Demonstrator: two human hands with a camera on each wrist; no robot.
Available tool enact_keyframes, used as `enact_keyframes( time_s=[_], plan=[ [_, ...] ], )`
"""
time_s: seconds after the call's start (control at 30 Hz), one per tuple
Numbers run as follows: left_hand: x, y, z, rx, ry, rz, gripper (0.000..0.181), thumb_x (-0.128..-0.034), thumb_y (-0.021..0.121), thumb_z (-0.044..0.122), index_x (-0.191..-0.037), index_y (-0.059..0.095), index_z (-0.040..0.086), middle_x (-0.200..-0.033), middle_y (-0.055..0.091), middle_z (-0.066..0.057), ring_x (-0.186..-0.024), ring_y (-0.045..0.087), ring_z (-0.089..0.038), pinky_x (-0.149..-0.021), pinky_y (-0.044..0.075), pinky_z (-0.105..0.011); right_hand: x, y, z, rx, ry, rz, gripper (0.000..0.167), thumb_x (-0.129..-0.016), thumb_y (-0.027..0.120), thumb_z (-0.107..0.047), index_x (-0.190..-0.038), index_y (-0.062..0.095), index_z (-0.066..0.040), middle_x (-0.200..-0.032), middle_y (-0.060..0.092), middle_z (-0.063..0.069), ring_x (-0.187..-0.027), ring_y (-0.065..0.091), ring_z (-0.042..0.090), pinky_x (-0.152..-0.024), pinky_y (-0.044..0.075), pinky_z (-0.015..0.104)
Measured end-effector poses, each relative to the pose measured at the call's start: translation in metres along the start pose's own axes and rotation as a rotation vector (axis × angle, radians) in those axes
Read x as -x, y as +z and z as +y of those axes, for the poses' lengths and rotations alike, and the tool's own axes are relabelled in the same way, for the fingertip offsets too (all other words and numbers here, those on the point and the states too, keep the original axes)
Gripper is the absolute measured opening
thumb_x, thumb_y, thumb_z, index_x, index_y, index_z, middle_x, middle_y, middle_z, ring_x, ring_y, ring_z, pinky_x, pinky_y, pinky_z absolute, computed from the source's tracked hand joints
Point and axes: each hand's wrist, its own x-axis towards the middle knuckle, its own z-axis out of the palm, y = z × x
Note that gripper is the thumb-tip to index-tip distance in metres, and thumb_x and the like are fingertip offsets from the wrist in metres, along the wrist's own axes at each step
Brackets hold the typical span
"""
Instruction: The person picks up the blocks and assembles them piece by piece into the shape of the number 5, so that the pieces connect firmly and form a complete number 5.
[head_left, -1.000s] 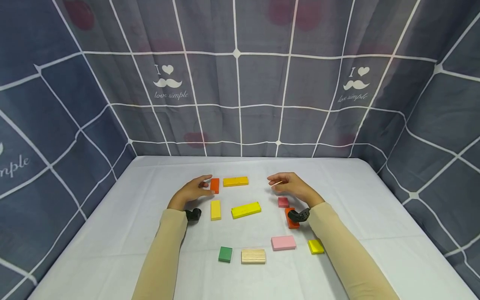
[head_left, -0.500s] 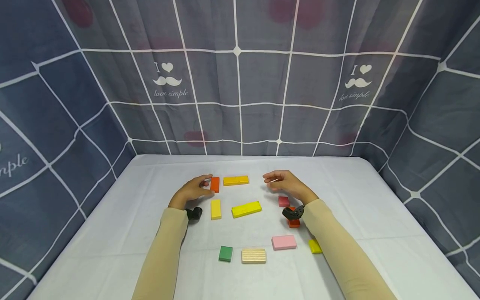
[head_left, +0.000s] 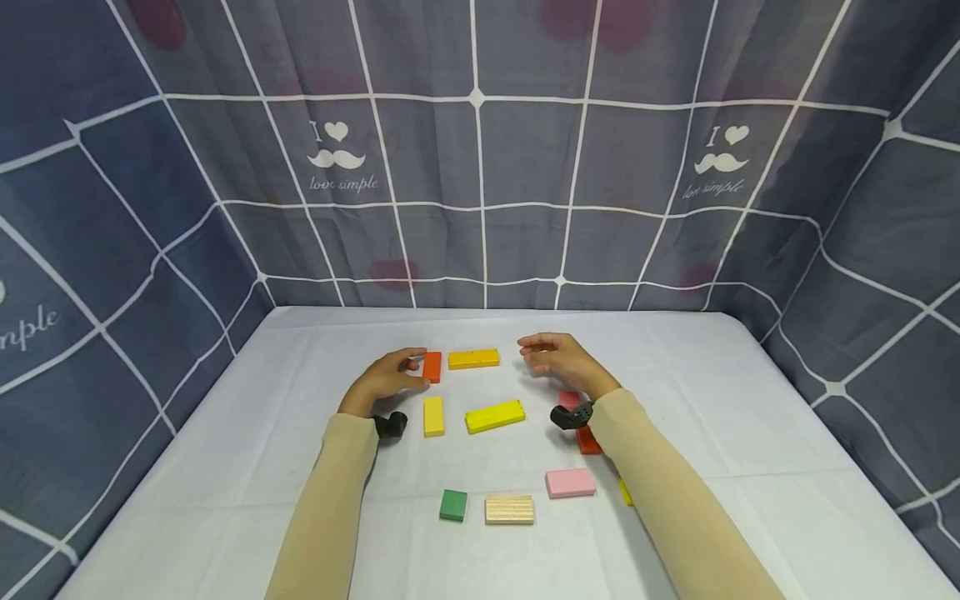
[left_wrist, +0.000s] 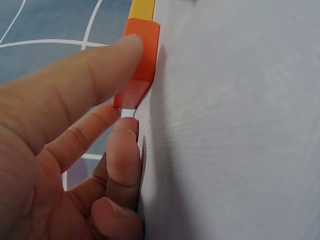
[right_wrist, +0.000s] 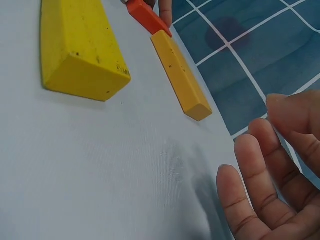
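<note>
At the back left of the table my left hand (head_left: 383,379) holds an orange block (head_left: 432,367) between thumb and forefinger. In the left wrist view the thumb lies against the near face of the orange block (left_wrist: 142,55). Just right of that block lies an amber block (head_left: 473,358), its end close to the orange one in the right wrist view. My right hand (head_left: 558,357) hovers right of the amber block (right_wrist: 182,75), fingers loosely bent, holding nothing. A long yellow block (head_left: 495,416) lies between and nearer than the hands.
A short yellow block (head_left: 433,417) lies by the left wrist. Red (head_left: 568,400) and orange-red (head_left: 588,441) blocks are partly covered by the right wrist camera. Nearer lie pink (head_left: 570,483), ribbed wooden (head_left: 509,510) and green (head_left: 453,505) blocks. A grid-patterned curtain (head_left: 525,242) stands behind.
My right hand has moved left and slightly back, toward the amber block. The left hand stays at the orange block, and the blocks keep their places.
</note>
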Motion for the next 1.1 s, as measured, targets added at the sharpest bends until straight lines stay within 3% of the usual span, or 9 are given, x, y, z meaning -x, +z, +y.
enact_keyframes(
  time_s=[0.27,0.53,0.77,1.1],
  plan=[
    [0.0,0.0,0.001,0.005,-0.015,0.005,0.072,-0.0955,0.082,0.021,-0.16,0.053,0.012,-0.145,0.06,-0.02,-0.133,0.051,-0.038,-0.121,0.037,-0.058,-0.014,0.011,0.001,-0.036,0.02,0.004,0.044,-0.104,0.066,0.001,-0.147,0.059,0.01,-0.141,0.062,0.029,-0.115,0.066,0.027,-0.09,0.06,0.028],
    [-0.003,0.0,-0.002,0.003,-0.007,-0.011,0.074,-0.0957,0.083,0.02,-0.162,0.05,0.012,-0.145,0.06,-0.019,-0.134,0.051,-0.037,-0.122,0.037,-0.056,-0.026,0.018,0.006,0.046,0.0,0.011,0.04,-0.103,0.068,0.003,-0.142,0.062,0.01,-0.127,0.068,0.021,-0.104,0.067,0.018,-0.087,0.06,0.026],
    [-0.003,0.001,-0.002,-0.01,0.008,-0.012,0.073,-0.0962,0.082,0.021,-0.162,0.051,0.013,-0.142,0.061,-0.018,-0.133,0.051,-0.037,-0.122,0.037,-0.055,-0.033,0.025,0.006,0.05,0.0,0.02,0.04,-0.102,0.069,0.005,-0.141,0.064,0.009,-0.119,0.067,0.016,-0.093,0.066,0.015,-0.084,0.061,0.025],
    [0.0,0.0,0.0,-0.014,-0.006,-0.002,0.073,-0.0965,0.082,0.022,-0.162,0.051,0.013,-0.146,0.06,-0.019,-0.136,0.051,-0.038,-0.122,0.036,-0.057,-0.045,0.032,-0.002,0.165,0.048,0.015,0.044,-0.098,0.074,0.005,-0.14,0.065,0.008,-0.107,0.065,0.011,-0.084,0.064,0.014,-0.075,0.06,0.022]
  ],
)
